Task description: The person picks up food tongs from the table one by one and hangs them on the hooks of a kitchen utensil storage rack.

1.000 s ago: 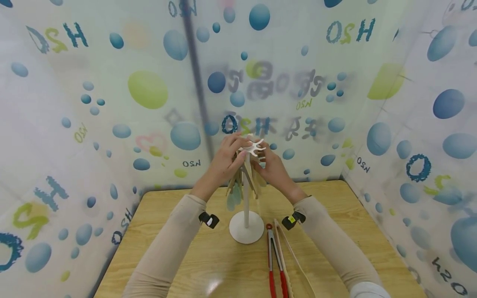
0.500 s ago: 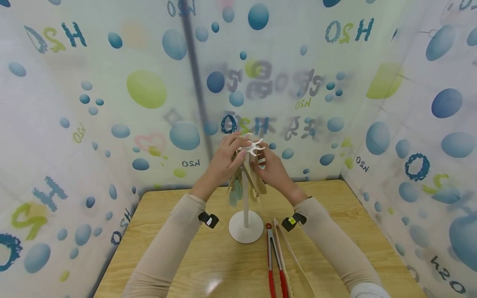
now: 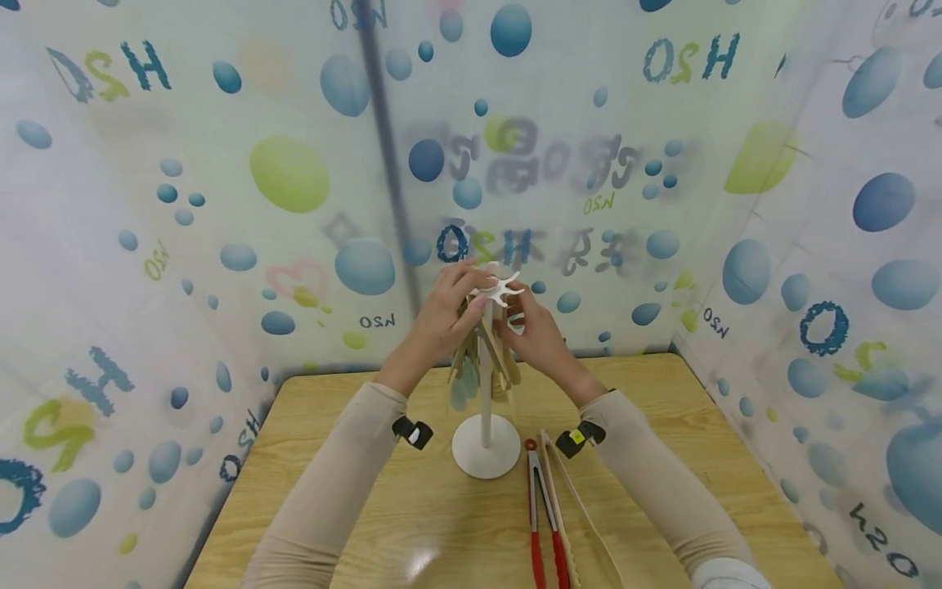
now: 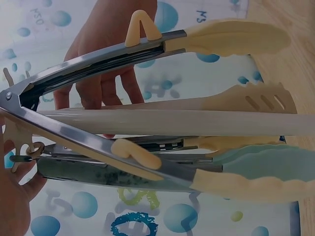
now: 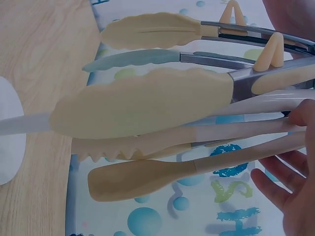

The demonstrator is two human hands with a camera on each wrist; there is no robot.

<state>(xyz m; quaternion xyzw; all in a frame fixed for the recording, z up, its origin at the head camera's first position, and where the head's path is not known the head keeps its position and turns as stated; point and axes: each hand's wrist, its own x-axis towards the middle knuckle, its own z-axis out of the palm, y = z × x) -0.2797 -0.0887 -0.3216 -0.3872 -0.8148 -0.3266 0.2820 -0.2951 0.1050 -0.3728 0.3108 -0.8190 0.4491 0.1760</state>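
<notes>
A white utensil stand (image 3: 486, 417) rises from a round base, with a hooked top (image 3: 503, 290). Several tongs hang around its pole, with cream, pale green and beige heads. My left hand (image 3: 444, 317) holds the hooked top, thumb in front and fingers over it. On the other side my right hand (image 3: 543, 334) pinches the upper part of beige tongs; the right wrist view shows their flat spatula arm (image 5: 142, 179) and toothed arm (image 5: 133, 142). Cream-tipped metal tongs (image 4: 172, 172) and green-tipped tongs (image 4: 275, 160) hang beside them. The tongs' hanging ends are hidden behind my fingers.
On the wooden table (image 3: 368, 491), right of the base, lie red-handled tongs (image 3: 536, 515) and a pair of long beige tongs (image 3: 581, 499). A patterned curtain (image 3: 294, 245) closes the back and both sides.
The beige tongs at my right hand have swung slightly, their lower ends shifting left toward the pole. My left hand stays at the stand's top.
</notes>
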